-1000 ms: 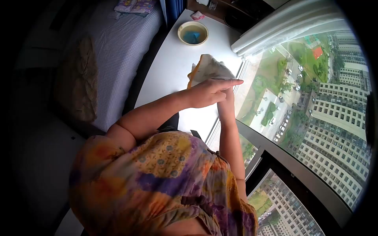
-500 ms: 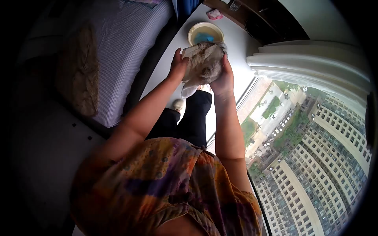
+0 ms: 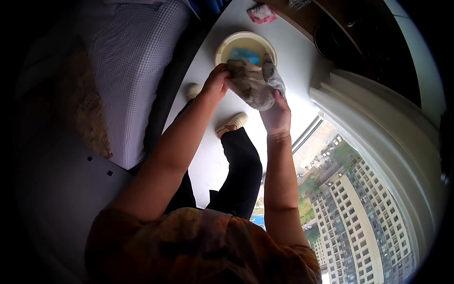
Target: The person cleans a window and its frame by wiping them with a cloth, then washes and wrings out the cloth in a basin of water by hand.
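Note:
A greyish, stained cloth (image 3: 253, 90) stretches between my two hands. My left hand (image 3: 217, 82) grips its left edge, thumb and fingers closed on it. At its lower right, my right hand (image 3: 277, 113) holds the cloth with the thumb on top; the other fingers are partly hidden. Just beyond, and partly covered by the cloth, a cream basin (image 3: 220, 49) stands on the floor with water in it. Something blue (image 3: 246, 55) lies in the water; its kind is unclear.
A bed with a checked cover (image 3: 130, 71) runs along the left. On the right are a white curtain (image 3: 378, 118) and a window onto buildings below. A pink-and-white packet (image 3: 261, 14) lies beyond the basin, near a dark shelf unit (image 3: 340, 33). My feet wear cream clogs (image 3: 236, 121).
The basin appears larger and nearer, and my feet have stepped apart. Both hands have come lower in view with the cloth, which now hangs over the basin's near rim.

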A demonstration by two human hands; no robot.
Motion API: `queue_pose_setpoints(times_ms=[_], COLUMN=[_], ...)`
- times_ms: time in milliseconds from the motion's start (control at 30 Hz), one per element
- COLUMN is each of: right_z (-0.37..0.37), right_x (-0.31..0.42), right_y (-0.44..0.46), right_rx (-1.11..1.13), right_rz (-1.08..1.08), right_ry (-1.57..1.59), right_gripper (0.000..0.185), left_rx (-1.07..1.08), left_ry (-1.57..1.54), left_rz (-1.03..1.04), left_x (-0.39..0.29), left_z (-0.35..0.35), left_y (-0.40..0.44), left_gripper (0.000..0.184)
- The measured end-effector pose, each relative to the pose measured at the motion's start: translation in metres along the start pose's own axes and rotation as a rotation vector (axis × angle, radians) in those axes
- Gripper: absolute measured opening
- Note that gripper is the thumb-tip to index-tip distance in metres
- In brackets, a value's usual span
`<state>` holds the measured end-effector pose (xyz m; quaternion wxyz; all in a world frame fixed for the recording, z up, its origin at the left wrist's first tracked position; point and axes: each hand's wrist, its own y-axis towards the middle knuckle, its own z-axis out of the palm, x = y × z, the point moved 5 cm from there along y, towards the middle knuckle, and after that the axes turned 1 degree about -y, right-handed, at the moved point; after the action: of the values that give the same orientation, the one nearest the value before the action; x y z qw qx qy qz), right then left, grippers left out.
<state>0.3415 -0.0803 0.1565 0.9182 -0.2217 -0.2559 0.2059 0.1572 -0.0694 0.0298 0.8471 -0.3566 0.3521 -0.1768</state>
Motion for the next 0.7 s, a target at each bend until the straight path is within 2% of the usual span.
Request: queue_pose_setpoints(times_ms=[67,100,133,167,200,233,300,333,367,433,467,500,567,600,667,700], right_z=[-0.074,-0.121,-0.163,-0.181,-0.213,-0.243,-0.274,-0.288,-0.281,-0.278,-0.282,-0.292,-0.306,-0.311,-0.314,-0.314], right_x=[-0.007,-0.015,-0.027,-0.037,-0.046,-0.054,-0.069,-0.077,-0.087,-0.102,-0.110,-0.114,-0.117,-0.113,-0.106,-0.106], right_y=[0.053,0.079,0.102,0.109,0.130,0.149,0.186,0.202,0.205,0.215,0.226,0.230,0.240,0.246,0.252,0.251], right_rx=[-0.033,-0.188,-0.346,-0.350,-0.502,-0.657,-0.524,-0.507,-0.511,-0.515,-0.531,-0.552,-0.606,-0.610,-0.673,-0.670], right_rz=[-0.001,0.039,0.082,0.078,0.086,0.118,-0.143,-0.300,-0.309,-0.142,-0.134,-0.015,-0.005,-0.025,-0.024,-0.028], right_ry=[-0.038,-0.276,-0.510,-0.501,-0.663,-0.815,-1.332,-1.582,-1.584,-1.776,-1.792,-1.816,-1.861,-1.868,-1.938,-1.940], right_gripper=[0.063,0.059,0.055,0.055,0.056,0.059,0.065,0.069,0.069,0.071,0.069,0.067,0.062,0.062,0.055,0.055], left_rx=[-0.046,-0.043,-0.098,-0.153,-0.221,-0.219,-0.060,0.026,0.015,0.016,0.012,0.004,0.087,0.093,0.043,0.040], left_ry=[0.131,0.135,0.317,0.502,0.428,0.433,0.782,1.117,1.303,1.451,1.409,1.493,1.255,1.248,1.456,1.454], left_rz=[-0.129,-0.129,-0.145,-0.160,-0.174,-0.178,0.089,0.378,0.454,0.522,0.342,0.395,0.289,0.306,0.391,0.394], left_x=[0.026,0.031,0.037,0.042,0.050,0.062,0.078,0.091,0.099,0.113,0.124,0.130,0.140,0.140,0.137,0.141], left_z=[-0.038,-0.047,-0.060,-0.069,-0.080,-0.087,-0.093,-0.103,-0.098,-0.098,-0.107,-0.108,-0.111,-0.108,-0.105,-0.104], left_y=[0.067,0.091,0.110,0.111,0.133,0.150,0.189,0.215,0.222,0.234,0.254,0.267,0.281,0.289,0.296,0.294], left_gripper=[0.041,0.041,0.049,0.058,0.072,0.072,0.075,0.077,0.078,0.080,0.083,0.087,0.081,0.081,0.067,0.067])
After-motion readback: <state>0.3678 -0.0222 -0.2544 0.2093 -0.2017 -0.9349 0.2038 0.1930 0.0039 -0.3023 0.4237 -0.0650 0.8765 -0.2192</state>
